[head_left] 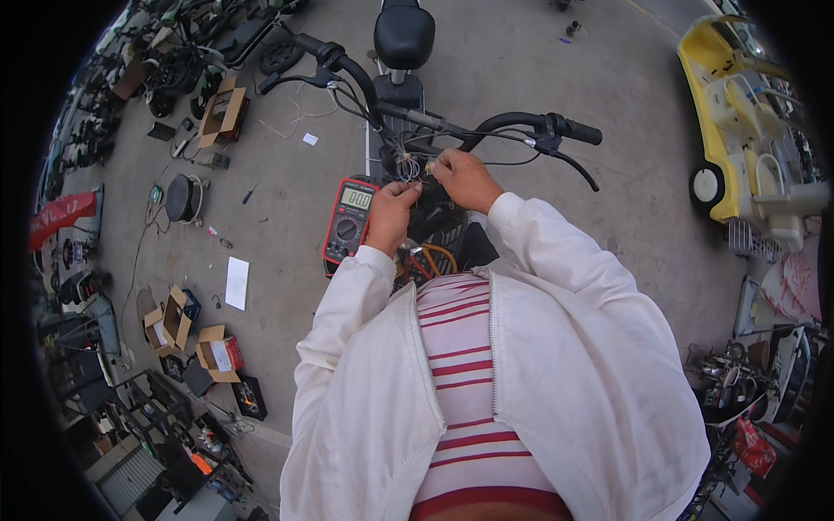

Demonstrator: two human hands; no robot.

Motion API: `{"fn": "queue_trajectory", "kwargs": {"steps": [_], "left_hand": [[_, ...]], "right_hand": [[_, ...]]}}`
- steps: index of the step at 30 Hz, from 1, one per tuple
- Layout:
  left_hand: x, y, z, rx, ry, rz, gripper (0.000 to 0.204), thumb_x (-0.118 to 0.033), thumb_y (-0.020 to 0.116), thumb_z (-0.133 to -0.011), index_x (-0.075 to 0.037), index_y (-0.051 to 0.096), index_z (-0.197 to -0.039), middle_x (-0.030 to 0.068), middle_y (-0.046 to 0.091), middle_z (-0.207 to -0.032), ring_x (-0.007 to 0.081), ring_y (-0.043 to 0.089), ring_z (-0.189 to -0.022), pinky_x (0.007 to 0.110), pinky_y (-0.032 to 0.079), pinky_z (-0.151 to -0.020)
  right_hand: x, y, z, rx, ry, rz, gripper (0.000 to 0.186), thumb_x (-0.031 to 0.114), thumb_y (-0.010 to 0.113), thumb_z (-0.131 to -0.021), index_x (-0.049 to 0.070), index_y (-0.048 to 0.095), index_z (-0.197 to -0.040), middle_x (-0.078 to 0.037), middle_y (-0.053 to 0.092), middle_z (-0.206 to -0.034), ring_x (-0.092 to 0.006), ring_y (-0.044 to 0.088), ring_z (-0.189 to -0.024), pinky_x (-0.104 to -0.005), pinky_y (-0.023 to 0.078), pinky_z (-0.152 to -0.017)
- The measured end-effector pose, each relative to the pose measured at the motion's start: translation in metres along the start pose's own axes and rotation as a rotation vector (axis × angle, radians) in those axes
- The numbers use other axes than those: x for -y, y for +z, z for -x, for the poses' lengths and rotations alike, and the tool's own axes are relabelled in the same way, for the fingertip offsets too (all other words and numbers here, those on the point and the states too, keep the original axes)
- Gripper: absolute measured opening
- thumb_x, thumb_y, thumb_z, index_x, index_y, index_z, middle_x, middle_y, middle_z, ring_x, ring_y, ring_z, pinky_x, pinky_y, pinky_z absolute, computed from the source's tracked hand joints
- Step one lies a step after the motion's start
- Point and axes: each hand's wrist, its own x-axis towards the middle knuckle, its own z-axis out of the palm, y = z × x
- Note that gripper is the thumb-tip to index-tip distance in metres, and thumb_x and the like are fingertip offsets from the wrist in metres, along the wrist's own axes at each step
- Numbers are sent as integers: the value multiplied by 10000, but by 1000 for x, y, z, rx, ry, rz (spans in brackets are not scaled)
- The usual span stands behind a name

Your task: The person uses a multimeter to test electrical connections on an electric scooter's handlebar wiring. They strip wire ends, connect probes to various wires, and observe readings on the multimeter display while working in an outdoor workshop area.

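Both hands are at the front of a bike with a black seat (405, 36), just below its black handlebar (415, 116). My left hand (388, 214) is closed, thumb and finger pinching a thin wire by a bundle of loose wires (408, 166). To the right of the bundle, my right hand (469, 180) also pinches a thin wire; a small pale yellowish bit shows at its fingertips. The wire ends are too small to make out. A red and grey multimeter (349, 222) rests against the left hand's outer side, its display lit. Orange and red leads (432, 258) curve below the hands.
On the concrete floor to the left lie a screwdriver (250, 193), a white sheet (236, 283), a round black stool (183, 198) and open cardboard boxes (222, 113). Parked bikes (178, 74) crowd the far left. A yellow vehicle (708, 113) stands at the right.
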Motion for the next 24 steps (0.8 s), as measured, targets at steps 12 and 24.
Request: {"fn": "queue_trajectory", "kwargs": {"steps": [12, 24], "left_hand": [[0, -19, -16, 178, -367, 310, 70, -150, 633, -862, -83, 615, -849, -28, 550, -676, 59, 501, -608, 215, 392, -543], [19, -29, -25, 169, -236, 270, 273, -152, 393, -946, 32, 588, -995, 160, 647, -996, 250, 659, -875, 363, 551, -793]], "right_hand": [[-65, 16, 46, 417, 500, -1156, 732, 719, 400, -848, 123, 506, -1259, -75, 483, -1274, -255, 407, -1230, -463, 311, -996], [-37, 6, 50, 372, 422, -817, 686, 693, 351, -886, 104, 582, -1151, 11, 559, -937, -85, 465, -784, -241, 378, -623]]}}
